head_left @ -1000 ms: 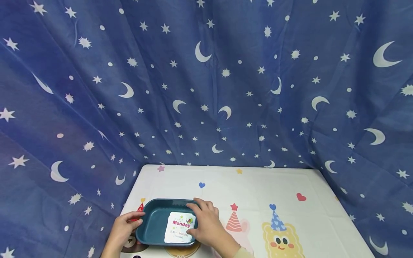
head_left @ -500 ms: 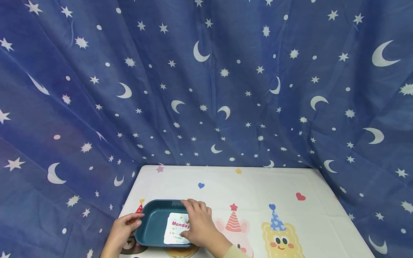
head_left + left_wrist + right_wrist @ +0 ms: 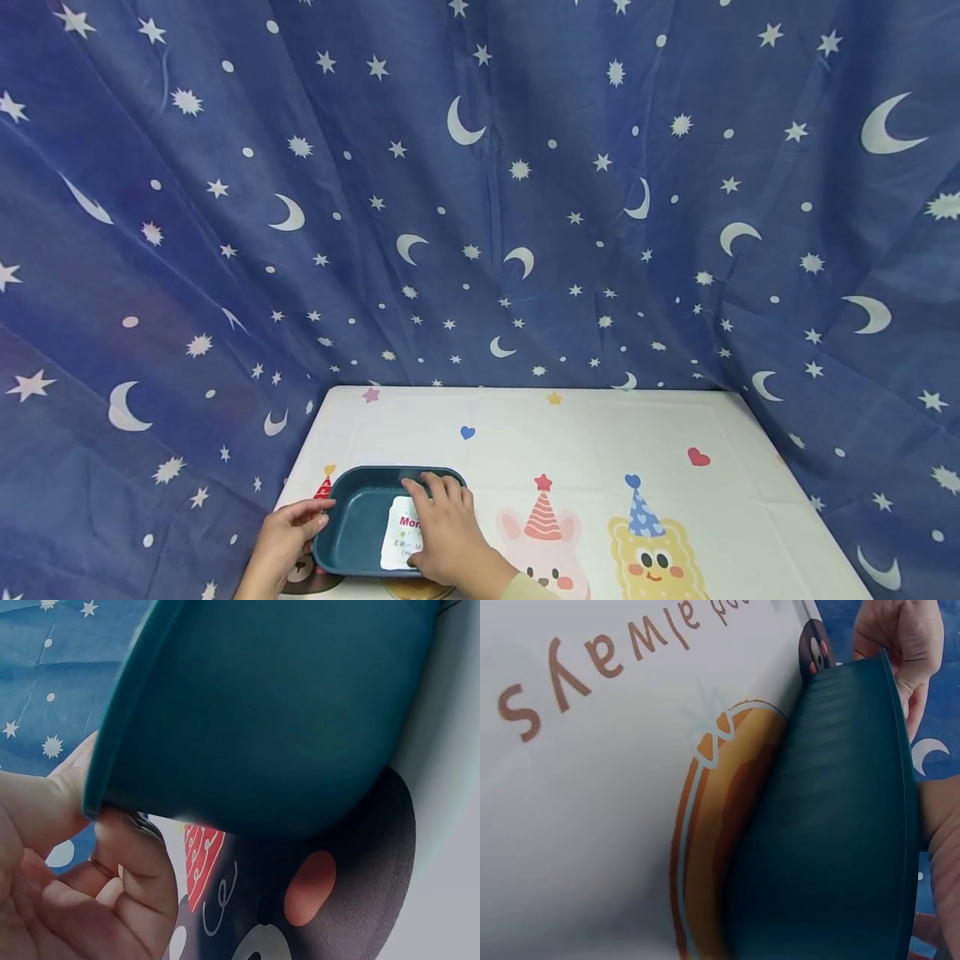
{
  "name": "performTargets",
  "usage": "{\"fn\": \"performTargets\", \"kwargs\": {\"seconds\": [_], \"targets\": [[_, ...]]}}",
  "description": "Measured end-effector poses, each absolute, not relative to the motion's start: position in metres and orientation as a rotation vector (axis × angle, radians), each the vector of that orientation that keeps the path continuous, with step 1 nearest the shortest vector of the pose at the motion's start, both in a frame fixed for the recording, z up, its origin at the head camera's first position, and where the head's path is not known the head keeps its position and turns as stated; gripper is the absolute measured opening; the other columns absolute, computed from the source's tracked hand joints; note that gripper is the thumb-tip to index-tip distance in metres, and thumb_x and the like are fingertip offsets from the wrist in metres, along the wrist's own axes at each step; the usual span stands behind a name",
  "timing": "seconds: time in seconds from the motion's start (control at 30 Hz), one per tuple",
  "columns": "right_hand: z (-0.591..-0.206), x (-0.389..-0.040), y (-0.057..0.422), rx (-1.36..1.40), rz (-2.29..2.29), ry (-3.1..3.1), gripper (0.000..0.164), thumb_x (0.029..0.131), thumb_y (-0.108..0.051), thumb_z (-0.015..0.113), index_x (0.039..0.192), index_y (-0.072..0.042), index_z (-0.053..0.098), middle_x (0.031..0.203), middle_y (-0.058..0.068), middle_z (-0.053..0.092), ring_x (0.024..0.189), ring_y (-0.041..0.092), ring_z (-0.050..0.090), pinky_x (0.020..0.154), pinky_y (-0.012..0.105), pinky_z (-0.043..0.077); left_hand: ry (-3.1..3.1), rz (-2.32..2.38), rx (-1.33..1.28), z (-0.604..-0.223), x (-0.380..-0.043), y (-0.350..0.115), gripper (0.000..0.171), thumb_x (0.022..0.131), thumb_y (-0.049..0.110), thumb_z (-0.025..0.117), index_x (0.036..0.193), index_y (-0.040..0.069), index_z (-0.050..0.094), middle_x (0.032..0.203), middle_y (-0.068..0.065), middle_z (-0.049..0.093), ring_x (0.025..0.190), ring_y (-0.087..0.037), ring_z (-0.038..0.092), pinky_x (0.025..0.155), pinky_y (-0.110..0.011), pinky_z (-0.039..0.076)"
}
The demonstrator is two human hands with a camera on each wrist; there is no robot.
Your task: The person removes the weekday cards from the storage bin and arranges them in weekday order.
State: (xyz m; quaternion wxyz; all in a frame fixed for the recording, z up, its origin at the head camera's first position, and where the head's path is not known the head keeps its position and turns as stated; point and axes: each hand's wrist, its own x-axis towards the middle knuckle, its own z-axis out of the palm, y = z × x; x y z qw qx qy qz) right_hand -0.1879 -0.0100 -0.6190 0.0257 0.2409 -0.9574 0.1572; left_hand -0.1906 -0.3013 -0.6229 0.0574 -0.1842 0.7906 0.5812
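My left hand pinches the left rim of a dark teal rectangular tray. In the left wrist view, thumb and fingers meet on either side of the tray's rim. Inside the tray, toward its right, lies a white card with "Monday" printed in pink; its right part is hidden. Over it reaches my right hand, fingers spread, the thumb near the card's front edge and the fingertips by its far edge. In the right wrist view the tray's wall hides most of that hand.
A white tablecloth with printed party animals, hearts and stars covers the table. Behind and to the left hangs a blue curtain with moons and stars. The tray stands near the table's front left.
My right hand has moved left from the tray's right rim to over the card, covering more of its print. The left hand keeps its hold on the rim, and the tray hardly moves.
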Motion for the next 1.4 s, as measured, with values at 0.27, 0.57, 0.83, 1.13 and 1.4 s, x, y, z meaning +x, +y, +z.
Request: {"fn": "performTargets", "kwargs": {"seconds": [0.27, 0.57, 0.83, 1.13, 1.4], "targets": [[-0.615, -0.193, -0.014, 0.771, 0.392, -3.02, 0.113, 0.068, -0.052, 0.1, 0.162, -0.033, 0.04, 0.162, 0.004, 0.047, 0.143, 0.028, 0.043, 0.113, 0.049, 0.043, 2.365, 1.778, -0.575, -0.623, -0.191, -0.3, 0.032, 0.099, 0.002, 0.073, 0.131, -0.005, 0.073, 0.089, 0.001, 0.069, 0.072, -0.012, 0.059, 0.059, -0.027, 0.051], [-0.613, -0.202, -0.025, 0.786, 0.196, -3.09, 0.109, 0.065, -0.054, 0.1, 0.157, -0.028, 0.046, 0.154, 0.002, 0.052, 0.137, 0.025, 0.045, 0.11, 0.044, 0.045, 2.399, 1.765, -0.569, -0.621, -0.191, -0.3, 0.03, 0.097, -0.001, 0.074, 0.127, -0.006, 0.074, 0.086, 0.001, 0.064, 0.069, -0.012, 0.056, 0.057, -0.027, 0.051], [-0.613, -0.204, -0.03, 0.779, 0.04, -3.141, 0.102, 0.062, -0.046, 0.099, 0.15, -0.029, 0.05, 0.135, 0.0, 0.059, 0.125, 0.022, 0.048, 0.099, 0.039, 0.045, 2.394, 1.771, -0.562, -0.622, -0.189, -0.3, 0.031, 0.098, 0.0, 0.074, 0.128, -0.006, 0.073, 0.086, 0.001, 0.063, 0.068, -0.011, 0.054, 0.056, -0.027, 0.049], [-0.614, -0.207, -0.031, 0.781, -0.085, -3.168, 0.09, 0.067, -0.046, 0.096, 0.144, -0.027, 0.054, 0.13, 0.001, 0.06, 0.118, 0.021, 0.048, 0.095, 0.04, 0.044, 2.386, 1.787, -0.569, -0.623, -0.19, -0.298, 0.029, 0.099, -0.002, 0.071, 0.128, -0.007, 0.072, 0.086, 0.001, 0.062, 0.073, -0.012, 0.057, 0.057, -0.026, 0.051], [-0.614, -0.209, -0.031, 0.781, -0.063, -3.162, 0.093, 0.065, -0.048, 0.097, 0.145, -0.028, 0.053, 0.126, 0.002, 0.06, 0.114, 0.021, 0.048, 0.094, 0.041, 0.044, 2.385, 1.789, -0.583, -0.623, -0.192, -0.298, 0.029, 0.098, -0.003, 0.071, 0.127, -0.006, 0.073, 0.085, 0.001, 0.061, 0.071, -0.013, 0.054, 0.055, -0.026, 0.048]]}}
